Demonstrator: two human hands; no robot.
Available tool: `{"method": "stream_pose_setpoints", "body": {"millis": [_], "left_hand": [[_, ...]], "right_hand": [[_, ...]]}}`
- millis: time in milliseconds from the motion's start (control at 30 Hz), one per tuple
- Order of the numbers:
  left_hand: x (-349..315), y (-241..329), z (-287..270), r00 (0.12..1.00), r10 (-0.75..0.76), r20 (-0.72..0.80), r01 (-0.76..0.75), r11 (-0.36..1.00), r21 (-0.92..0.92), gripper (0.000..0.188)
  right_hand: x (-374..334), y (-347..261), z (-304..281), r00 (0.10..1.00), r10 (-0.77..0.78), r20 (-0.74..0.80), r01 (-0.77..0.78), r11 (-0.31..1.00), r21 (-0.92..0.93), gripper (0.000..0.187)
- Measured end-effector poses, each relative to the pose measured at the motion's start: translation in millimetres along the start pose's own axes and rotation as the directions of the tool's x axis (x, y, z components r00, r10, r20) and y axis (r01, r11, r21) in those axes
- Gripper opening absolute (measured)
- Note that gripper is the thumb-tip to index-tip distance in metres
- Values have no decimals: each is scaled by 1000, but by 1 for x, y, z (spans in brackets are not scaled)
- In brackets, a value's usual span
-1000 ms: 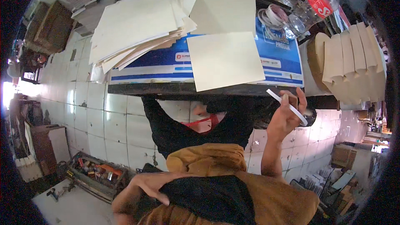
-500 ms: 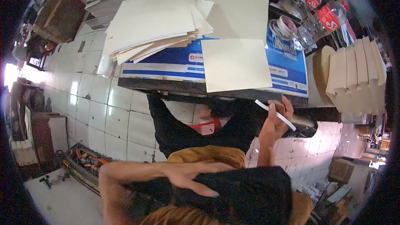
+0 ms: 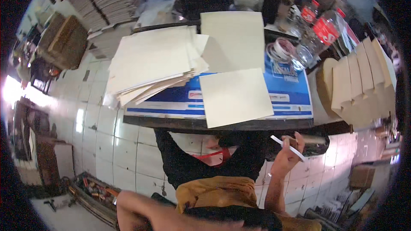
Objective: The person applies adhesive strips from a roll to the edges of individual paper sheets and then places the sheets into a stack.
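My right hand is closed around a thin, flat white stick, held low in front of the table's near edge. My left hand lies across my body at the lower edge of the picture. Its fingers look stretched out and hold nothing I can see, though they are blurred and partly cut off. On the table, a folded cream sheet reaches past the front edge, its far half lying flat behind. To its left is a fanned stack of cream sheets.
A blue printed sheet covers the tabletop. Tape rolls and plastic bottles with red labels are at the back right. Folded cream bundles stand at the right. Cardboard boxes sit far left on the tiled floor.
The view has tilted up, so the table sits lower in the picture. My left hand has dropped toward the lower edge. My right hand still grips the white stick.
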State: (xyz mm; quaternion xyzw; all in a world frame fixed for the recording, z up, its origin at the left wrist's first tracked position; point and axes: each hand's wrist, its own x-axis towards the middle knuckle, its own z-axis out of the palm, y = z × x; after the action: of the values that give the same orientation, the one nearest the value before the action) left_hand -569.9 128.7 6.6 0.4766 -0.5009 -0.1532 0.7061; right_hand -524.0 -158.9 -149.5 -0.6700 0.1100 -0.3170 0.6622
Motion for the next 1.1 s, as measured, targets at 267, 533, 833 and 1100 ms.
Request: {"method": "stream_pose_setpoints", "body": {"millis": [267,533,833,1100], "left_hand": [[-23,16,-16,955,154,-252,-21,886,463,56],[-44,-66,-37,685,280,-672,627,242,740,44],[-68,-175,-43,689,134,-712,701,123,702,75],[-74,-178,-38,652,189,-735,727,121,676,81]], "right_hand": [[-6,-7,10,995,-26,96,22,999,43,41],[19,-2,47,917,-171,360,233,963,-137,28],[-4,19,123,686,-319,654,442,897,-26,16],[-19,18,128,675,-284,681,441,895,-63,36]]}}
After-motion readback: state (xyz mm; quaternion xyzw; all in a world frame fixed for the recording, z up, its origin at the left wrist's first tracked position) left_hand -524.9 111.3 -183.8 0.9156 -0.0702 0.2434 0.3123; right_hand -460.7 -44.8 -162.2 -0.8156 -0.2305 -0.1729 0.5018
